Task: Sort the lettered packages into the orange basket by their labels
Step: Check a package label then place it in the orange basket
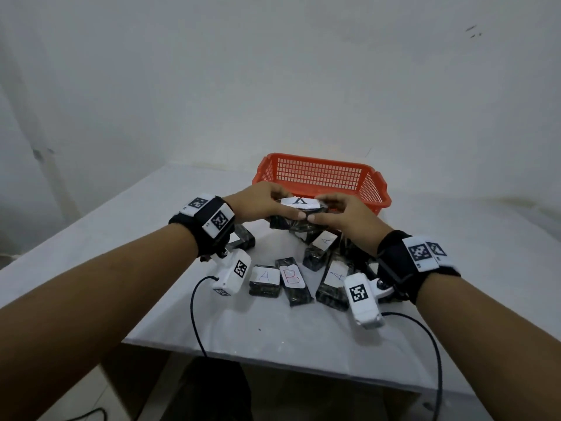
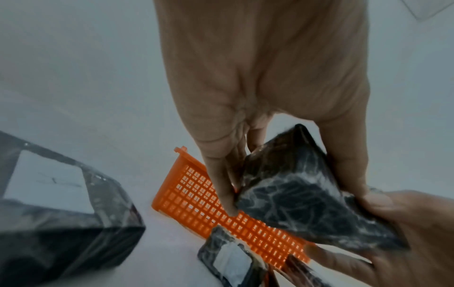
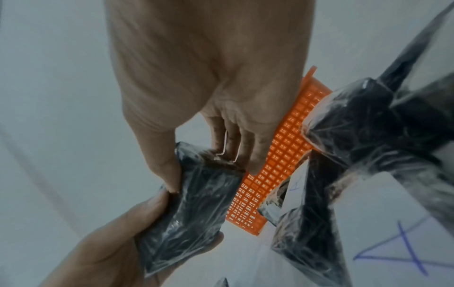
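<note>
Head view: your left hand and right hand both grip one black plastic-wrapped package, held above the pile just in front of the orange basket. Fingers of each hand curl over its far edge; the two thumbs meet along its near edge. Its white label, marked A in black, faces up.

Left wrist view: your left fingers close on one end of the held package, with the thumb on the opposite side, and your right hand closes on the other end.

Right wrist view: your right thumb presses the near side of the same package, and the fingers curl down behind it.

Beneath the hands, further wrapped packages lie in a loose heap on the table. Nearest you, a package labelled A in faint blue touches a package labelled B in red; to their right lies another A package, and behind these a fourth A package. One more package sits under your left wrist, label hidden.

The table is a plain pale grey-white slab, its top lightly speckled, set against a bare whitish wall bearing a few dark marks at upper right. Black cables trail from the wrist cameras over the table's near edge.
</note>
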A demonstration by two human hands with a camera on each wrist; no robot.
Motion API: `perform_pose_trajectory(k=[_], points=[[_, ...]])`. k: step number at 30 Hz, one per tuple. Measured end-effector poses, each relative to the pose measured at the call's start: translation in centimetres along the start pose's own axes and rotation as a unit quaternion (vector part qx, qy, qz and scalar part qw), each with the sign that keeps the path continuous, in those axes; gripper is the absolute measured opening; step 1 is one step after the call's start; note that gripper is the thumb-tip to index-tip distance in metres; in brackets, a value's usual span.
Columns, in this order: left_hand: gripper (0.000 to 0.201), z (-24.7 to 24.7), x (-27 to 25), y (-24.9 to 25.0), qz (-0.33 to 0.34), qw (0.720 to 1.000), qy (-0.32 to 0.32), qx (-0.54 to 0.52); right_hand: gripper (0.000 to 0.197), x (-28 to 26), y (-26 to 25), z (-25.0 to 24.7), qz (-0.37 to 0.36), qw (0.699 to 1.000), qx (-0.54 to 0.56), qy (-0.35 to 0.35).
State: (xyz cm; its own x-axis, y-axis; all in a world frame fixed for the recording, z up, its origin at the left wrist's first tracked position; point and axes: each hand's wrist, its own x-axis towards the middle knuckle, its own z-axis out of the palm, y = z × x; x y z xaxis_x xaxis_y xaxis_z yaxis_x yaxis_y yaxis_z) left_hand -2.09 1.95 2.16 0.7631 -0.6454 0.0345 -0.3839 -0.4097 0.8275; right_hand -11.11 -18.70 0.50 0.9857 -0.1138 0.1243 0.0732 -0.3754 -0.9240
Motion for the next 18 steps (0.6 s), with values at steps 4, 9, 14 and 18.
perform_pose_trajectory(k=[4, 9, 14, 18], points=[[0.040, 0.7, -0.4, -0.3, 0.012, 0.993, -0.033, -0.112, 0.034, -0.3, 0.4, -0.4, -0.009, 0.996, 0.086, 0.029], [0.026, 1.8, -0.4, 0.2, 0.021, 0.991, 0.021, -0.133, 0.055, 0.0, 0.9, -0.2, 0.000, 0.990, 0.140, 0.005], [0.036, 1.9, -0.1, 0.2, 0.025, 0.981, -0.032, -0.191, 0.038, -0.2, 1.0, -0.7, -0.015, 0.992, 0.124, 0.014], [0.034, 2.6, 0.1, -0.8, 0.027, 0.973, -0.027, -0.229, 0.033, -0.4, 1.2, -0.8, -0.012, 0.990, 0.134, 0.038]])
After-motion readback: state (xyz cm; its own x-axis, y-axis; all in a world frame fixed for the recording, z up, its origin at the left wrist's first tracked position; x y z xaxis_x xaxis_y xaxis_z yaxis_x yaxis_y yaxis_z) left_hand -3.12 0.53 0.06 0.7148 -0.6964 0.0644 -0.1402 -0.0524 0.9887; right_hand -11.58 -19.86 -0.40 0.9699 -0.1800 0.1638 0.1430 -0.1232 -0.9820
